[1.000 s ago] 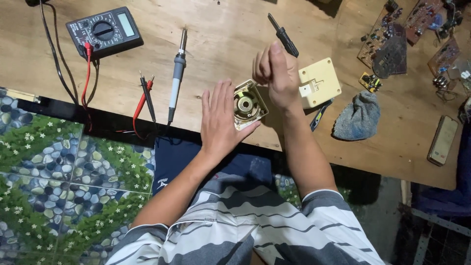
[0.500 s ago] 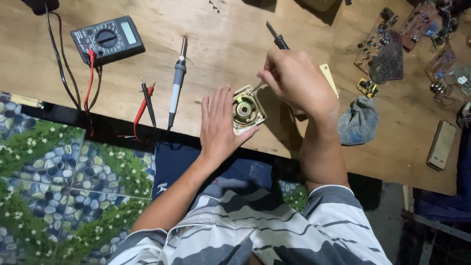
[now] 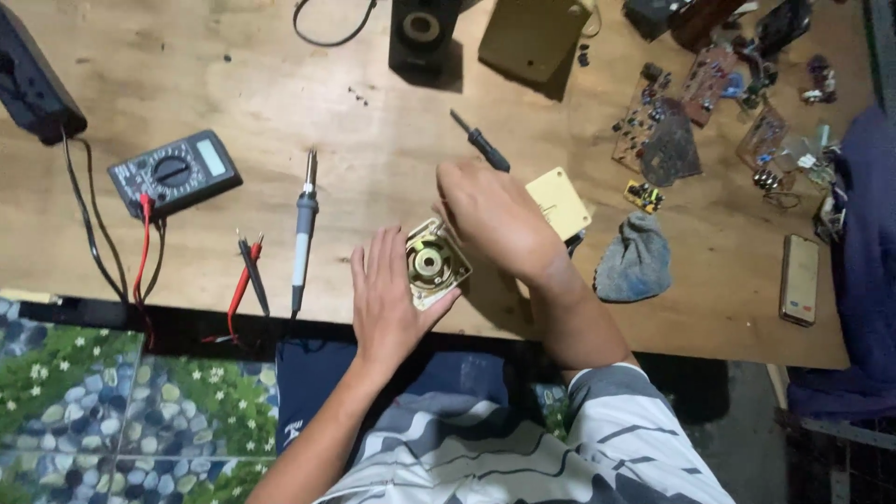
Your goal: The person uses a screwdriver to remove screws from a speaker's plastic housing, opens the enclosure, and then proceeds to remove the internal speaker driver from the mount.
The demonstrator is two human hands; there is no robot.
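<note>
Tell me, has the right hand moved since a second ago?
Yes. The right hand has dropped from above the small open device, closing on its upper edge, away from the black screwdriver.

Right hand lowered over the part

Now down on the far right edge of the round-cored cream unit (image 3: 435, 264), right hand (image 3: 499, 222) no longer raised; screwdriver (image 3: 481, 142) tip slanting far-left instead of upright.

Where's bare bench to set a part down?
Bare wood between multimeter and black speaker, above the soldering iron. Another patch between grey cloth and phone. Crowded: circuit boards top right.
</note>
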